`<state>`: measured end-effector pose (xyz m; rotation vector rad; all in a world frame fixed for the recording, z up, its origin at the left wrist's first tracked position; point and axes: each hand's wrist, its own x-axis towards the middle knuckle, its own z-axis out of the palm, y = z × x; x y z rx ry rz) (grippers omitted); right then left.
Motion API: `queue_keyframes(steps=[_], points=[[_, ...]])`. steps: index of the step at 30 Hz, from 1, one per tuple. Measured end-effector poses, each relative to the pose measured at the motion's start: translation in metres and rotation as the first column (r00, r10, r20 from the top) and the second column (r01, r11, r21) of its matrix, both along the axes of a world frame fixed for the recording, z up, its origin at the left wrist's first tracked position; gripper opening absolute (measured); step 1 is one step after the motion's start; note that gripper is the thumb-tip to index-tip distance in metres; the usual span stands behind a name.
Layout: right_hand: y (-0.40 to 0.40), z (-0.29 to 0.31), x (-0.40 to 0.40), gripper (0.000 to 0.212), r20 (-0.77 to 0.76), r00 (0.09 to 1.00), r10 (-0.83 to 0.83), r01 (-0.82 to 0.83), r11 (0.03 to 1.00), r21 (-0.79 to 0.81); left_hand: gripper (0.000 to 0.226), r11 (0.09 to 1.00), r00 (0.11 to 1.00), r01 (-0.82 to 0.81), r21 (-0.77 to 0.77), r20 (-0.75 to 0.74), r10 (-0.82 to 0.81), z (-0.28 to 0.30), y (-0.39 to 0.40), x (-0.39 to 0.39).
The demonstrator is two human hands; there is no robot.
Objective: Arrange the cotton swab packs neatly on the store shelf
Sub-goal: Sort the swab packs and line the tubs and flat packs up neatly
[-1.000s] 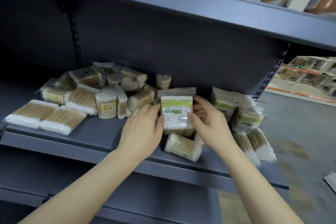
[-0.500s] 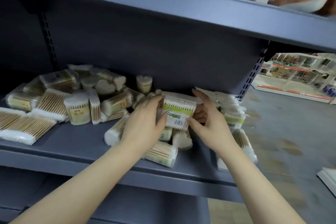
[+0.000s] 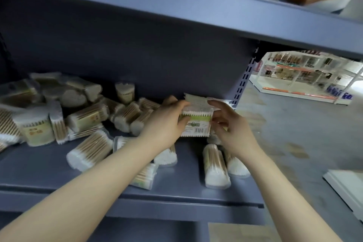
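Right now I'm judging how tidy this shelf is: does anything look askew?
Yes. Most swab packs lie toppled in a heap on the shelf; only the pack between both hands stands upright.

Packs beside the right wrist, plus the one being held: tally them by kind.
Green-labelled pack, held by left hand and right hand: 1
Round packs lying on their sides: 2
Total: 3

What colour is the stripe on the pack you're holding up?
Green, across the white label of the cotton swab pack, between the left hand and right hand. Head view shows it.
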<state>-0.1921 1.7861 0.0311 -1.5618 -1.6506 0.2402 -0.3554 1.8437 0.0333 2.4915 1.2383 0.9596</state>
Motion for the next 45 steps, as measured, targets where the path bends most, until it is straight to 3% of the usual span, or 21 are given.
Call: queue_keyframes(steps=[8, 10, 14, 19, 25, 37, 45], points=[[0.013, -0.012, 0.032, 0.056, 0.213, 0.963, -0.166, 0.165, 0.986, 0.019, 0.034, 0.994, 0.983, -0.078, -0.076, -0.172, 0.064, -0.022, 0.016, 0.022], [0.017, -0.014, 0.038, 0.056, 0.266, 0.947, -0.177, 0.188, 0.982, -0.017, 0.032, 0.995, 0.952, -0.102, -0.018, -0.292, 0.092, -0.028, 0.017, 0.028], [0.022, -0.013, 0.043, 0.058, 0.329, 0.934, -0.138, 0.186, 0.975, -0.120, 0.026, 0.966, 0.893, -0.041, 0.256, -0.424, 0.151, -0.032, 0.017, 0.033], [0.031, -0.013, 0.043, 0.075, 0.464, 0.886, -0.009, 0.170, 0.936, -0.308, 0.027, 0.940, 0.853, 0.006, 0.342, -0.492, 0.174, -0.031, 0.019, 0.041], [0.035, -0.012, 0.042, 0.080, 0.532, 0.844, 0.063, 0.159, 0.919, -0.361, 0.043, 0.953, 0.848, -0.056, 0.299, -0.489, 0.203, -0.034, 0.029, 0.050], [0.037, -0.017, 0.045, 0.075, 0.603, 0.792, 0.095, 0.152, 0.926, -0.345, 0.038, 0.967, 0.812, -0.055, 0.251, -0.552, 0.189, -0.032, 0.035, 0.065], [0.037, -0.016, 0.043, 0.075, 0.610, 0.787, 0.090, 0.161, 0.925, -0.345, 0.038, 0.982, 0.839, -0.051, 0.182, -0.526, 0.141, -0.035, 0.036, 0.068]])
